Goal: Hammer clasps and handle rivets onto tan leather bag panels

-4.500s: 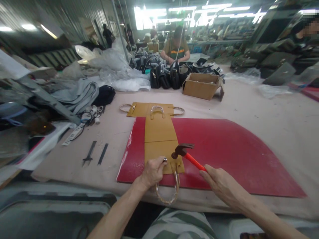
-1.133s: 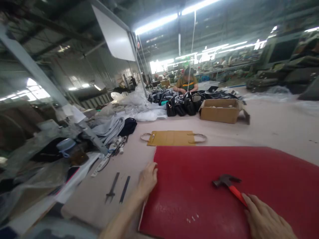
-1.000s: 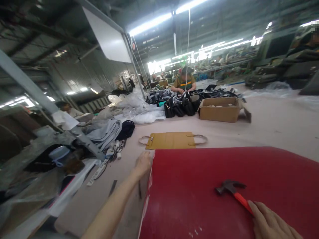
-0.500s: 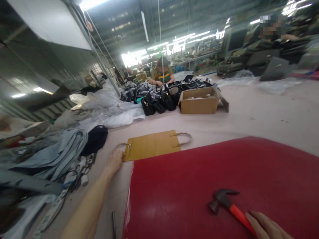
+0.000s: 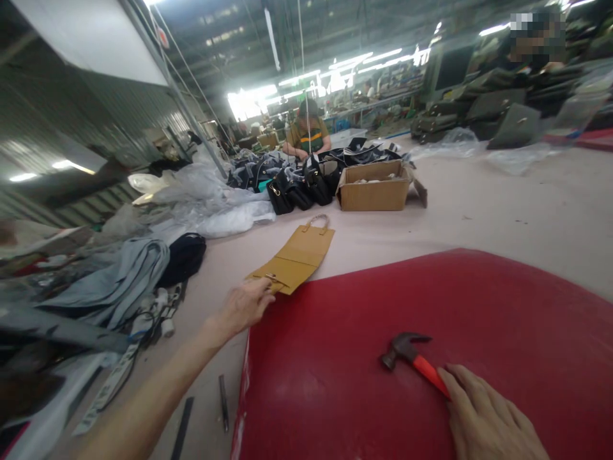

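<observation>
My left hand [image 5: 249, 305] grips the near end of a mustard-yellow bag panel [image 5: 301, 252] by its clasp. The panel bends a little at that end, and a wrapped handle stands at its far end. Its near corner reaches the left edge of a red board [image 5: 354, 332]. Over the board, my right hand [image 5: 483, 409] is closed on the orange-red handle of a claw hammer [image 5: 405, 348], whose dark head points left.
Black bags [image 5: 299, 190] and a cardboard box [image 5: 373, 195] stand further back. Plastic wrapping [image 5: 220, 214] and grey fabric [image 5: 129, 275] lie left. A metal rod [image 5: 223, 402] lies near the board. A person sits behind the bags.
The yellow panel has swung from lying crosswise to pointing away from me, its near end drawn right with my left hand. The hammer and my right hand sit slightly further up and left.
</observation>
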Available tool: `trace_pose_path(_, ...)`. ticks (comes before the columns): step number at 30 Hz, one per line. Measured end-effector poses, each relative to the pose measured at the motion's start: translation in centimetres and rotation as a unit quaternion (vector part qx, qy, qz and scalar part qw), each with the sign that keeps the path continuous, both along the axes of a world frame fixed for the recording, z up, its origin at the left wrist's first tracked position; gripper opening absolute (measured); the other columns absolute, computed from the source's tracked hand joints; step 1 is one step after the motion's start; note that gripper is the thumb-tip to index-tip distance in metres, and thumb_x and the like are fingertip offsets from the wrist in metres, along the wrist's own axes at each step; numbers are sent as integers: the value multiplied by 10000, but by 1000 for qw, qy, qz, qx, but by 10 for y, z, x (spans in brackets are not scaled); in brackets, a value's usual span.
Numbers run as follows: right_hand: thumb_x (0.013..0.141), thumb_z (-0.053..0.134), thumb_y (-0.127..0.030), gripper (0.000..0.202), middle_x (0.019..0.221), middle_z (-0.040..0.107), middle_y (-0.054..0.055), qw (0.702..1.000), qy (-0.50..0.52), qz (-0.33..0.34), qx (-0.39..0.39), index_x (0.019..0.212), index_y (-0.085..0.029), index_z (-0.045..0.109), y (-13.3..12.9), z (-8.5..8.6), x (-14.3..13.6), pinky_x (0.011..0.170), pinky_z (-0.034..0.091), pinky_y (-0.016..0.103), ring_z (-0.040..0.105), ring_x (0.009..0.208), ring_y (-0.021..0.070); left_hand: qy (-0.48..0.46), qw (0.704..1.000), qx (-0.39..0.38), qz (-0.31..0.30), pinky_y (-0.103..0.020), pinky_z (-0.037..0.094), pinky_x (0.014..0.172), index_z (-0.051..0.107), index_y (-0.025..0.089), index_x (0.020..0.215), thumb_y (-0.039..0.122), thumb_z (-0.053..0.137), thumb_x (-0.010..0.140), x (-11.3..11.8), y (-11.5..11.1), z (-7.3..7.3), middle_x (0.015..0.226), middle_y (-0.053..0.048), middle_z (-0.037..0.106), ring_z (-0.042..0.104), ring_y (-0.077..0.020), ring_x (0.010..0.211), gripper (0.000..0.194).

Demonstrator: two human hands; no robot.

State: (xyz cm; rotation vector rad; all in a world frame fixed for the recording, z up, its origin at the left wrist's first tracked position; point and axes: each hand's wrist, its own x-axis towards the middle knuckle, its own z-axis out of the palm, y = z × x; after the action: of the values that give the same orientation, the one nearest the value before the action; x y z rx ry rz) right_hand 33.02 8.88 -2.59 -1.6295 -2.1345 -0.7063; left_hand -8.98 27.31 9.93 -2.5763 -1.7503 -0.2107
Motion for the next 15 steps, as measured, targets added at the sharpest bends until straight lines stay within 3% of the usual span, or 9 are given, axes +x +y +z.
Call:
trace_pose_path(2, 904, 349, -157, 414, 1197, 669, 198, 1000, 11, -9, -16, 1278, -140, 526, 1, 11, -7, 871, 478, 484, 642, 1059, 338, -61, 998, -27, -18, -329, 522, 832, 597, 223, 1058, 223, 551, 907, 32, -60, 7, 1008, -52, 716, 677, -217, 922, 158)
trace_pose_path(4, 931, 349, -172, 392, 1208, 660, 200, 999, 18, -20, -32, 1276, -128, 530, 0, 17, -12, 877, 476, 486, 632, 1064, 341, -73, 994, -44, -63, -366, 532, 880, 595, 229, 1046, 144, 541, 872, 66, -121, 2, 966, -45, 697, 669, -212, 901, 202)
trace_pose_path(8, 958, 391, -176, 346, 1246, 633, 203, 997, 14, -33, -64, 1257, -101, 548, -2, 26, -17, 878, 468, 474, 613, 1071, 338, -56, 991, -49, -113, -314, 548, 602, 567, 200, 1006, 70, 545, 768, 127, -221, -39, 885, -82, 663, 651, -201, 696, 272)
trace_pose_path(11, 975, 416, -188, 324, 1260, 624, 181, 994, 10, -45, -96, 1259, -107, 548, -4, 32, -20, 865, 459, 442, 601, 1082, 320, -40, 983, -60, -167, -324, 524, 485, 553, 179, 956, 149, 593, 748, 164, -269, -68, 840, -96, 646, 637, -212, 596, 214)
trace_pose_path(15, 995, 417, -213, 319, 1269, 623, 157, 992, 21, -59, -114, 1273, -117, 537, -7, 36, -25, 857, 440, 416, 583, 1089, 301, -21, 976, -77, -205, -328, 518, 447, 548, 142, 1009, 224, 578, 809, 191, -308, -77, 859, -96, 638, 645, -221, 601, 219)
